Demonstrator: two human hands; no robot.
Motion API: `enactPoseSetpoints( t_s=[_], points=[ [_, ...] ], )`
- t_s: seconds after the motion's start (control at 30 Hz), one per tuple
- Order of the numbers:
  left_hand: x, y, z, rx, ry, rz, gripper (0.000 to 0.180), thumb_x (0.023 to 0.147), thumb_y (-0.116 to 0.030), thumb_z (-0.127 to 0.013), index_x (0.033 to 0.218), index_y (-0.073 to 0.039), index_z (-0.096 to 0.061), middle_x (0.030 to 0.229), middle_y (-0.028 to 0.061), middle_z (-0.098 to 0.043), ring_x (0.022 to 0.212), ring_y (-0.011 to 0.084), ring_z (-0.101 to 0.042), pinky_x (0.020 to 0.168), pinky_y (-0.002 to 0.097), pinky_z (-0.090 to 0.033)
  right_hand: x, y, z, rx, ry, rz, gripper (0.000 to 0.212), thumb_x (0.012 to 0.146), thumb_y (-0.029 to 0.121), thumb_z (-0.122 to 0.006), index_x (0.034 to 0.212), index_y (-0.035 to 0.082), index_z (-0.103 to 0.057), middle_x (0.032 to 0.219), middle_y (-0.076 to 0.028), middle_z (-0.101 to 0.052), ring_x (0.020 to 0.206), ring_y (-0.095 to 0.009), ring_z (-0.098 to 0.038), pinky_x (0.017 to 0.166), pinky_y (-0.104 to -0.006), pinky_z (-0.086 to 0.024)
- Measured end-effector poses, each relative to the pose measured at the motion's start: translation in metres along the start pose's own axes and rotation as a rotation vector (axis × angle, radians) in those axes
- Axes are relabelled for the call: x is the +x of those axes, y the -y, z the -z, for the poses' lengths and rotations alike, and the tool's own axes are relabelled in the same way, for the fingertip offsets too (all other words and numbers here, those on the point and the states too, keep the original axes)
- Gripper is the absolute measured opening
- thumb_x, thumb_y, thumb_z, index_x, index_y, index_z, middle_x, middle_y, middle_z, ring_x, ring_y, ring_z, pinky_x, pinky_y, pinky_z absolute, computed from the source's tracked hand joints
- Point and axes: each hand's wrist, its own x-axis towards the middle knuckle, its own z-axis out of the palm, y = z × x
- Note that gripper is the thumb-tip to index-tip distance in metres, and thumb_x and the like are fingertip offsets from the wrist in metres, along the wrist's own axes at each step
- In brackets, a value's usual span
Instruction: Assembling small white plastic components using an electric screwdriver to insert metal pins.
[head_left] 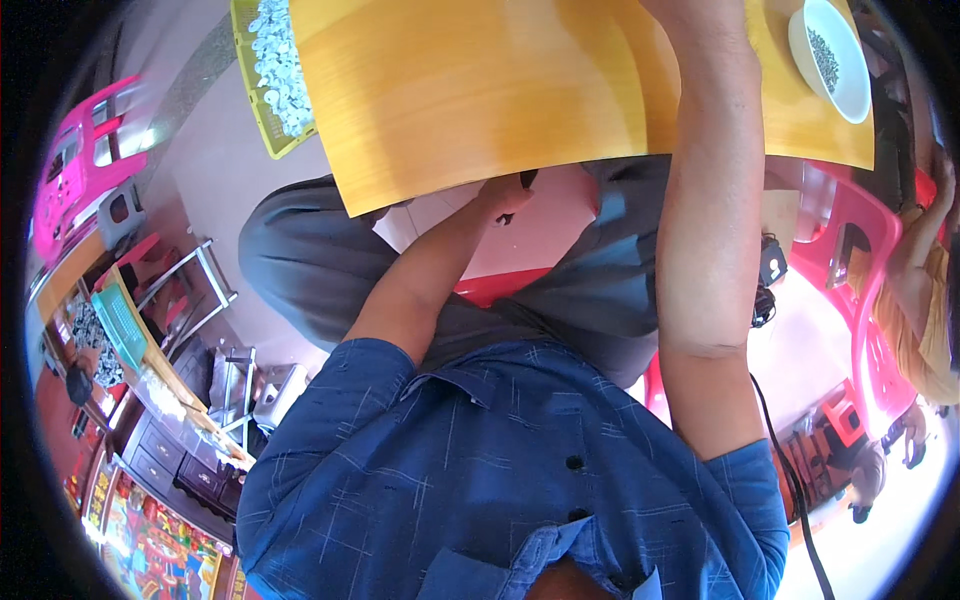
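Note:
My left hand [497,203] is low between my knees, just under the near edge of the yellow wooden table [480,90]. Its fingers are curled around a small dark object [527,178], partly covered by the tabletop, whose kind I cannot make out. Stretched forward over the table's right part, my right hand [695,8] runs out of the picture at the top, so its fingers do not show. To the right of that forearm, a white bowl [858,88] stands on the table with many tiny grey metal pieces [824,60] in it.
Left of the table is a yellow-green plastic basket [262,125] full of small white parts [283,70]. A pink plastic chair [872,235] stands at the right, near another person [915,290]. A black cable [790,470] hangs beside my right arm. A bright pink chair [85,170] is far left.

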Motion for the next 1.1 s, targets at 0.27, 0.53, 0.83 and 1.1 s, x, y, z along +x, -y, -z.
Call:
enactPoseSetpoints(
  t_s=[0.27,0.53,0.83,1.1],
  points=[
    [-0.039,-0.011,0.037,0.184,0.043,-0.002,0.066,0.084,-0.035,-0.064,0.132,0.007,-0.045,0.106,0.0275,-0.069,0.1,0.041,-0.068,0.088,0.0481,-0.054,0.005,-0.007,0.0,0.055,0.0,-0.015,0.016,0.092,0.012,-0.064,0.096,-0.002,-0.071,0.086,-0.018,-0.072,0.079,-0.027,-0.07,0.072,-0.0349,-0.053],
    [-0.147,-0.046,0.1,0.271,-0.058,-0.202,0.062,0.084,-0.033,-0.065,0.134,0.001,-0.05,0.112,0.0258,-0.068,0.106,0.0402,-0.066,0.091,0.0493,-0.052,0.009,-0.009,-0.01,0.198,0.055,-0.143,0.015,0.093,0.013,-0.063,0.096,0.001,-0.072,0.093,-0.013,-0.074,0.079,-0.027,-0.069,0.075,-0.0343,-0.053],
    [-0.316,-0.097,0.197,0.16,0.088,-0.34,0.068,0.089,-0.024,-0.062,0.149,-0.007,-0.037,0.122,0.0282,-0.061,0.107,0.044,-0.062,0.091,0.0465,-0.05,0.011,-0.025,-0.026,0.51,0.322,-0.337,0.028,0.099,0.027,-0.061,0.115,0.007,-0.071,0.103,-0.001,-0.073,0.087,-0.009,-0.064,0.077,-0.0245,-0.05],
    [-0.411,-0.106,0.279,-0.182,0.164,-0.462,0.066,0.096,-0.029,-0.066,0.149,-0.004,-0.038,0.12,0.0083,-0.06,0.091,0.0129,-0.06,0.077,0.0287,-0.05,-0.004,0.012,-0.031,0.792,0.703,-0.49,0.037,0.104,0.035,-0.051,0.112,0.003,-0.068,0.101,-0.008,-0.072,0.086,-0.014,-0.068,0.074,-0.0277,-0.054]
  ],
)
